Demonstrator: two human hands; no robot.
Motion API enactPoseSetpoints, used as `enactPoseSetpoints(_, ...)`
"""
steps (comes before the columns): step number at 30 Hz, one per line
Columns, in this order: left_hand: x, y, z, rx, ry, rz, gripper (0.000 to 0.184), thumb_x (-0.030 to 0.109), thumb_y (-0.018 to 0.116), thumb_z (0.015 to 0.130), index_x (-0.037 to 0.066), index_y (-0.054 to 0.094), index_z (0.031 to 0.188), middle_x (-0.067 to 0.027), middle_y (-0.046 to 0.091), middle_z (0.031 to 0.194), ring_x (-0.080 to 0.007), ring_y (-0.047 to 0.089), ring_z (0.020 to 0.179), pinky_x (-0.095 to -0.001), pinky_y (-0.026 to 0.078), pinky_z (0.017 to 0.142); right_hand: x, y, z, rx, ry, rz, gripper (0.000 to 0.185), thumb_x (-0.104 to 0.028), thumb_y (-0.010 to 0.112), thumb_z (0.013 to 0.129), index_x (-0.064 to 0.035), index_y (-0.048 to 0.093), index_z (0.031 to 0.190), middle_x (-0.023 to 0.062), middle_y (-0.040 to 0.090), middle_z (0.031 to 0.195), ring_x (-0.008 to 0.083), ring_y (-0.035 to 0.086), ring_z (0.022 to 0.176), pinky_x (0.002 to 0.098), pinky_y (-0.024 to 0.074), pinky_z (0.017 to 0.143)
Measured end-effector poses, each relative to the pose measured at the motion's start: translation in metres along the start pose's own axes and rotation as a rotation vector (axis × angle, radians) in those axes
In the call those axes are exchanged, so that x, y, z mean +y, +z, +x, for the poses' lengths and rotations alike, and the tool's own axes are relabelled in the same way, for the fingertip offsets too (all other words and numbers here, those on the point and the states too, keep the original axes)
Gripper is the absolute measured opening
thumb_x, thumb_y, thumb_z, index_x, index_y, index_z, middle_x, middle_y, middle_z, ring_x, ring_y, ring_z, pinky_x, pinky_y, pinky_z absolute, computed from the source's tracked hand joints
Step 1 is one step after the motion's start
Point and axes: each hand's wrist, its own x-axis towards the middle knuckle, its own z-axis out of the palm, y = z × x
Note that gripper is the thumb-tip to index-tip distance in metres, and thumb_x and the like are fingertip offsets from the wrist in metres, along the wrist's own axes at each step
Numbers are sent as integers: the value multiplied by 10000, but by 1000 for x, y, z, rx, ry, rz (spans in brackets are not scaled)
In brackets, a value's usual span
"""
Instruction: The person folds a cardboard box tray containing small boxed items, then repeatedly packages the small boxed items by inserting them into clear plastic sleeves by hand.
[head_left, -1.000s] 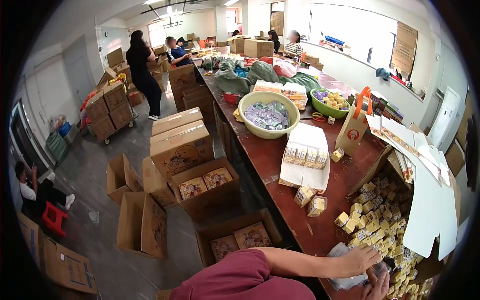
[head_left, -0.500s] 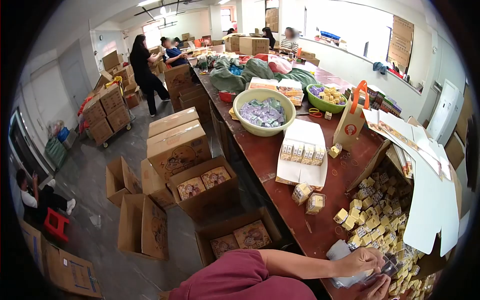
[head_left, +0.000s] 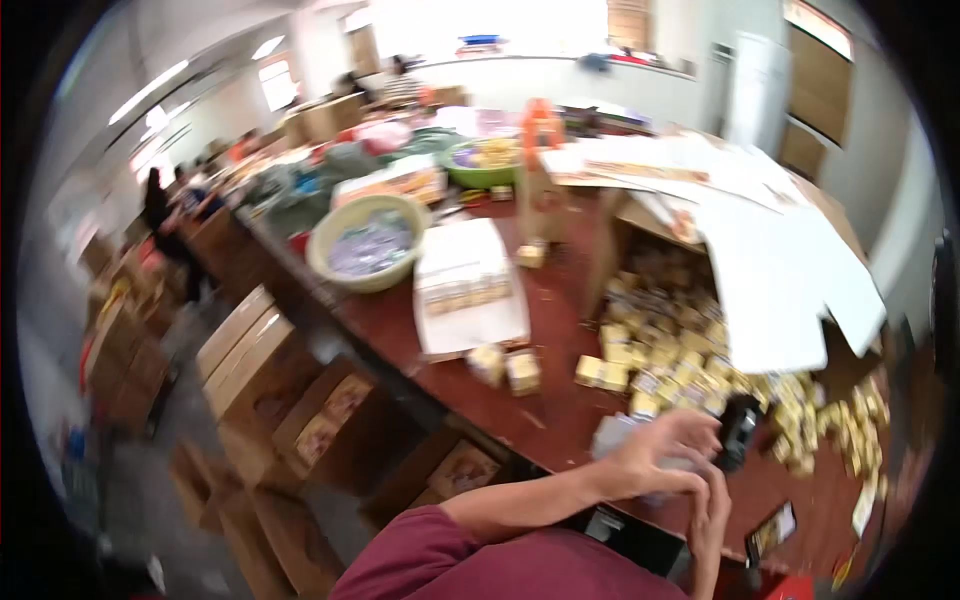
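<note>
Nearest, the left hand [head_left: 650, 455] reaches across the table [head_left: 570, 280], its thumb and fingers spread in a loose curve. The right hand [head_left: 711, 505] is raised against it, fingers bent, the two close together and seemingly touching. Something clear seems to show between them, but blur hides whether either hand pinches it, so I cannot tell what the grip has hold of. Clear plastic [head_left: 612, 436] lies on the table just beyond the left wrist.

The step in hand looks to be working this plastic with both hands beside the yellow blocks [head_left: 690, 365]. The next move, I judge, calls for a sure fingertip pinch on the thin film, and for parting the hands without brushing the black object [head_left: 738, 432] just beside them.

Beyond the hands, the blocks spill from a carton [head_left: 603, 262] onto the table, with white card [head_left: 780, 280] over its right side. Across to the left, a white box [head_left: 472, 328] stands open with a row of small packs inside. Farther off are a pale bowl [head_left: 372, 283] of purple packets and a green bowl [head_left: 485, 178].
</note>
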Motion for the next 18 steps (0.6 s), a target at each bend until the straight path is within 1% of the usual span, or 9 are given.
enactPoseSetpoints(3, -1, -20, -9, 49, -51, -176, 742, 30, 818, 824, 38, 421, 1450, -165, 629, 1269, -287, 645, 1175, -447, 519, 1061, 14, -17, -15, -125, 21, -155, 307, -217, 703, 986, 11, 675, 1189, 170, 762, 1030, 277, 761, 940, 370, 588, 810)
enactPoseSetpoints(6, -11, -10, -26, 78, -373, -447, 687, 82, 758, 864, 96, 386, 1442, -190, 623, 1231, -386, 653, 1154, -637, 545, 990, 43, -42, -32, -168, -20, -191, 319, -282, 683, 1008, -11, 703, 1175, 158, 764, 976, 233, 769, 836, 357, 579, 733)
enactPoseSetpoints(7, -26, -8, -33, 48, -479, -506, 681, 112, 752, 878, 92, 366, 1438, -200, 615, 1235, -395, 650, 1157, -652, 546, 981, 34, -54, -38, -98, 73, -108, 306, -303, 679, 1001, -31, 715, 1138, 163, 747, 910, 281, 745, 784, 379, 567, 716)
enactPoseSetpoints(9, -35, 2, -43, -32, -634, -400, 619, 249, 789, 905, 123, 449, 1407, -160, 623, 1240, -385, 657, 1154, -649, 563, 961, 37, -78, -49, 107, 118, -65, 277, -264, 673, 1007, -22, 714, 1137, 132, 751, 888, 221, 740, 764, 344, 566, 699)
enactPoseSetpoints(12, -56, -2, -56, -11, -660, -500, 609, 229, 782, 914, 121, 441, 1407, -167, 607, 1277, -384, 646, 1180, -641, 553, 982, 51, -110, -51, 369, 175, 41, 226, -202, 670, 1006, -1, 730, 1089, 73, 756, 863, 124, 719, 723, 285, 564, 665)
enactPoseSetpoints(14, -57, 3, -55, -46, -621, -461, 605, 209, 773, 922, 122, 432, 1414, -170, 599, 1299, -382, 636, 1198, -637, 531, 1015, 75, -138, -46, 570, 127, -172, 216, -211, 688, 992, -9, 745, 1044, 72, 751, 826, 112, 708, 697, 282, 554, 649)
enactPoseSetpoints(15, -57, 6, -55, -62, -598, -441, 603, 200, 768, 927, 122, 427, 1418, -171, 595, 1309, -380, 631, 1207, -636, 521, 1032, 64, -153, -40, 636, 314, -223, 200, -199, 707, 970, -15, 749, 1035, 107, 755, 828, 152, 714, 707, 310, 552, 659)
enactPoseSetpoints(16, -59, 7, -57, -52, -612, -460, 603, 130, 740, 918, 111, 405, 1419, -181, 578, 1325, -384, 615, 1227, -637, 508, 1046, 94, -175, -30, 741, 95, -452, 187, -178, 712, 950, -11, 748, 1028, 145, 750, 835, 217, 720, 726, 341, 550, 675)
enactPoseSetpoints(18, -64, 8, -60, -39, -642, -499, 622, -11, 684, 901, 90, 360, 1422, -199, 544, 1356, -390, 584, 1267, -640, 483, 1074, 133, -214, -2, 816, 176, -469, 206, -186, 738, 917, 4, 740, 997, 159, 744, 838, 290, 728, 771, 391, 553, 703)
